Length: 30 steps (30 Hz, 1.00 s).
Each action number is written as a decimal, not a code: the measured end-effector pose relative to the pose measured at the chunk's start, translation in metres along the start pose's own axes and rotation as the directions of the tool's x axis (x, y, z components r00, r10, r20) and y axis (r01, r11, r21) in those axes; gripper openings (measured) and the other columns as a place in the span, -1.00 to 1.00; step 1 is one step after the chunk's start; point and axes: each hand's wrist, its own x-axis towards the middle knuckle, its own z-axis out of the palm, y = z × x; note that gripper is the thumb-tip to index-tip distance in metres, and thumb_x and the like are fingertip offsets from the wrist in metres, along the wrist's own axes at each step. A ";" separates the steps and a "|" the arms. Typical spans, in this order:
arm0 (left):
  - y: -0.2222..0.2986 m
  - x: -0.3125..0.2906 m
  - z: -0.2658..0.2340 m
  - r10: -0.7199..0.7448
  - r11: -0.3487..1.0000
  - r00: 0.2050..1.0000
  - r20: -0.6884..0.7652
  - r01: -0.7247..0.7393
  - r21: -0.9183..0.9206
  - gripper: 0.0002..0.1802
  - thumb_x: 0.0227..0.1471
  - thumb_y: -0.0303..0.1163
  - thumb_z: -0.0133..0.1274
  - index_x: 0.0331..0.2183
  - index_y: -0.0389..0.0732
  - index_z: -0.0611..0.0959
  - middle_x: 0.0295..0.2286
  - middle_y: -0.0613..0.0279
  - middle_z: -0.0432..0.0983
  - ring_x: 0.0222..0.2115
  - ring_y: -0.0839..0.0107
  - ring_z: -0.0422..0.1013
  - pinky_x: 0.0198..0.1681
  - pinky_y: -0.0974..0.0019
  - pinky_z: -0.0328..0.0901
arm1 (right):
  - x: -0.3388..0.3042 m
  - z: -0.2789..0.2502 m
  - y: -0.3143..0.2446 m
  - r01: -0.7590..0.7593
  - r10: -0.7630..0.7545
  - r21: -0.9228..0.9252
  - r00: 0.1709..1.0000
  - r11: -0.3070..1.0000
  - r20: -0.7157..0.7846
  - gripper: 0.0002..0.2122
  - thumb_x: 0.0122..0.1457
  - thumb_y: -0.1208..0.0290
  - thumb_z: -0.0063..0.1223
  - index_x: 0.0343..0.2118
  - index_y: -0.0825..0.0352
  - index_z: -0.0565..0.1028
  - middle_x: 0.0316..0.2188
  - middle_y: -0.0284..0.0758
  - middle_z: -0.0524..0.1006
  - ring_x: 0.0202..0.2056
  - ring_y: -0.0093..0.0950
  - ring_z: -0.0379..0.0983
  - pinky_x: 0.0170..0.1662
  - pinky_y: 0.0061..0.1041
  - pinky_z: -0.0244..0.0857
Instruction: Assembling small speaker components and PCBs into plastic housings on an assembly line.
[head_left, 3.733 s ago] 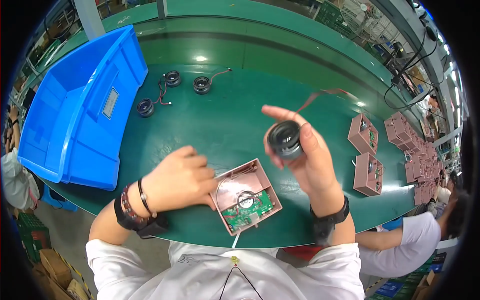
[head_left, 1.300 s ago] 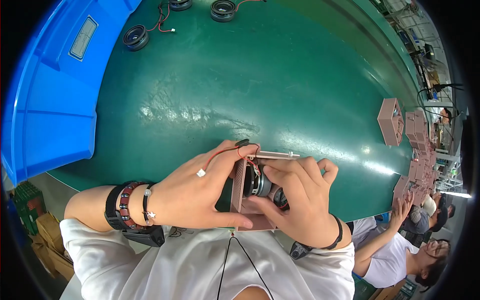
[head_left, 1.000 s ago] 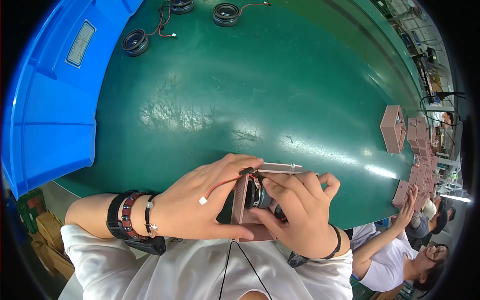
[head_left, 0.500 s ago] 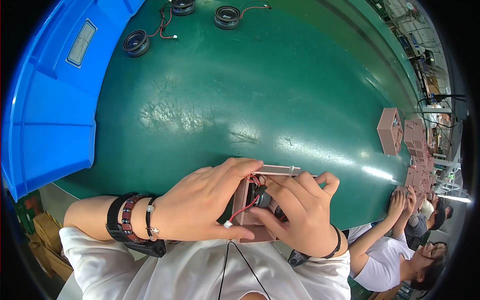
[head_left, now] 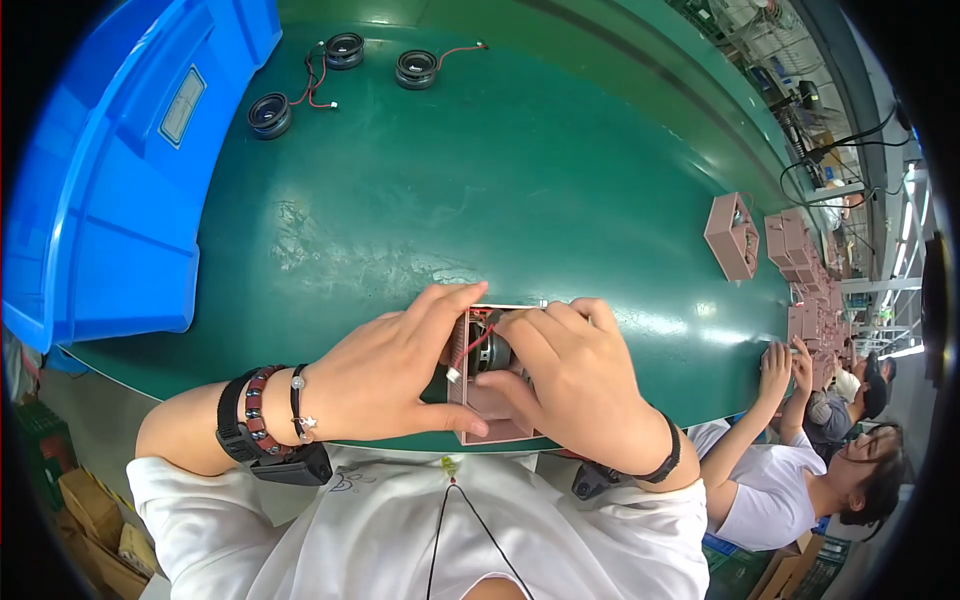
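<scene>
Right between the left hand [head_left: 390, 370] and the right hand [head_left: 580, 385] sits a pink box [head_left: 488, 402], open on its upper side, with thin straight walls and a ribbed panel on the left. Inside it, just below the right index finger, a round speaker [head_left: 490, 353] stands on its side, black at the rim with a greyish metal body, its rim turned toward the ribbed panel. Whether rim and panel touch cannot be told. A red-and-black lead [head_left: 466, 350] runs over the speaker to a small white connector [head_left: 454, 375], which hangs between the left thumb and index finger.

The left fingers spread wide, index at the box's far corner and thumb on its near left edge, bracing the ribbed side. The right thumb and index finger are partly apart, clamped on the speaker; the other right fingers curl over the box, their tips hidden.

Beyond the left fingers, on the green table [head_left: 400, 200], lie three loose speakers [head_left: 416, 70]; well to the right of the right fingers stands another open pink case [head_left: 733, 238].
</scene>
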 end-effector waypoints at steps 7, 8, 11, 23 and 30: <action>0.005 -0.001 -0.008 0.239 0.929 0.953 -0.185 -0.168 0.330 -0.41 -0.09 -0.03 0.21 -0.16 -0.25 0.45 -0.33 0.12 0.40 -0.36 0.19 0.44 -0.38 0.23 0.29 | 0.009 -0.030 -0.012 0.039 -0.038 0.017 0.996 0.999 -0.084 -0.72 -0.03 0.40 0.21 -0.22 0.29 0.47 -0.50 -0.39 0.50 -0.47 -0.36 0.39 -0.25 -0.40 0.16; 0.008 0.000 -0.011 0.290 0.890 0.945 -0.148 -0.209 0.405 -0.52 -0.07 -0.06 0.19 -0.22 -0.22 0.51 -0.40 0.18 0.43 -0.41 0.25 0.45 -0.44 0.26 0.27 | 0.010 -0.030 -0.013 0.051 -0.044 0.099 0.996 0.994 -0.073 -0.72 -0.02 0.41 0.20 -0.21 0.29 0.48 -0.49 -0.39 0.51 -0.47 -0.35 0.39 -0.26 -0.41 0.17; 0.007 -0.002 0.000 0.351 0.861 0.927 -0.134 -0.263 0.436 -0.64 -0.07 -0.14 0.20 -0.27 -0.15 0.57 -0.52 0.29 0.47 -0.51 0.32 0.44 -0.52 0.31 0.19 | 0.011 -0.024 -0.001 0.072 -0.065 0.147 0.997 0.986 -0.052 -0.71 0.01 0.46 0.17 -0.16 0.29 0.47 -0.47 -0.38 0.53 -0.46 -0.36 0.42 -0.26 -0.42 0.19; 0.009 -0.002 -0.002 0.255 0.881 0.963 -0.090 -0.193 0.432 -0.67 -0.05 -0.33 0.16 -0.15 -0.02 0.64 -0.68 0.43 0.50 -0.70 0.46 0.40 -0.60 0.35 0.16 | -0.012 -0.028 0.053 -0.231 0.286 0.680 0.958 0.696 0.032 -0.83 0.18 0.59 -0.01 -0.16 0.43 0.42 -0.41 -0.27 0.58 -0.39 -0.49 0.51 -0.26 -0.56 0.35; -0.002 -0.001 0.000 0.286 0.933 0.931 -0.228 -0.217 0.287 -0.66 0.02 -0.27 0.12 -0.10 0.00 0.58 -0.60 0.36 0.52 -0.64 0.41 0.44 -0.58 0.32 0.18 | -0.012 -0.016 0.052 -0.027 0.108 0.553 0.987 0.833 -0.116 -0.80 0.10 0.65 0.04 -0.18 0.41 0.44 -0.47 -0.28 0.54 -0.42 -0.44 0.49 -0.29 -0.50 0.32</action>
